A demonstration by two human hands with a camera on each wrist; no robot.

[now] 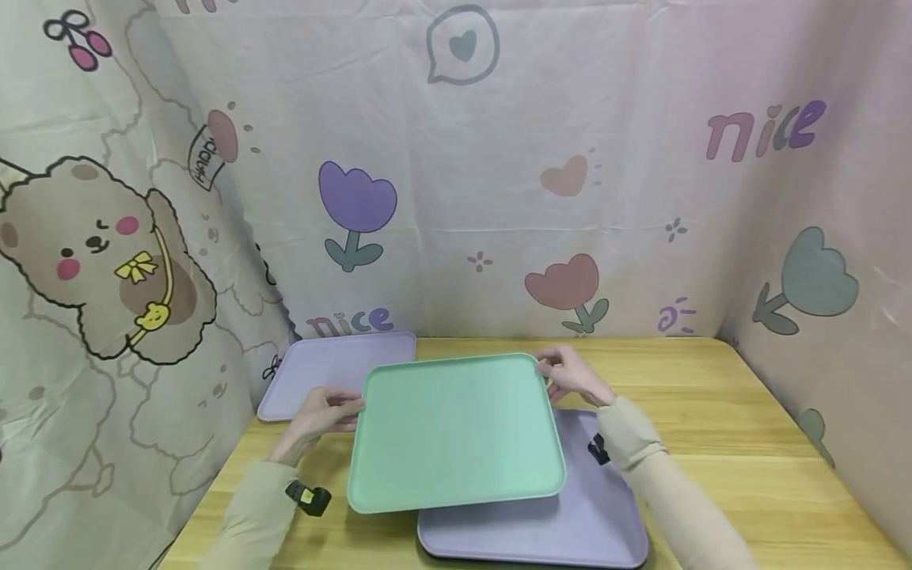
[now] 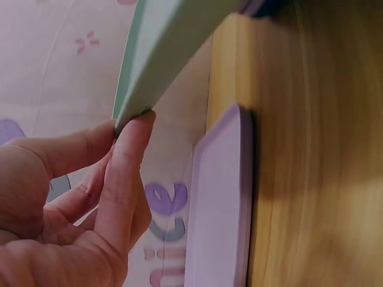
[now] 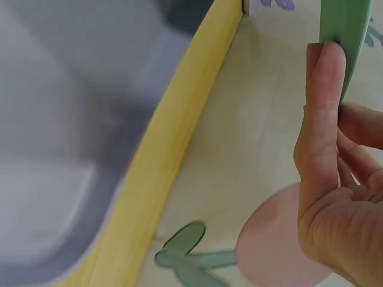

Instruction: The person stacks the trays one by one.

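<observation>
A mint green tray (image 1: 456, 435) is held up in the air between both hands, its face toward the head camera. At its left edge my left hand (image 1: 324, 416) pinches the rim between thumb and fingers, seen close in the left wrist view (image 2: 90, 185). My right hand (image 1: 570, 374) pinches the tray near its far right corner; in the right wrist view, thumb and fingers lie on either side of the green rim (image 3: 344, 36). Beneath it, partly covered, a lilac tray (image 1: 598, 507) lies on the table.
Another lilac tray (image 1: 335, 368) rests at the table's back left corner, against the printed cloth (image 1: 456, 261). The wooden table (image 1: 727, 443) extends to the right, where the side cloth hangs along its edge.
</observation>
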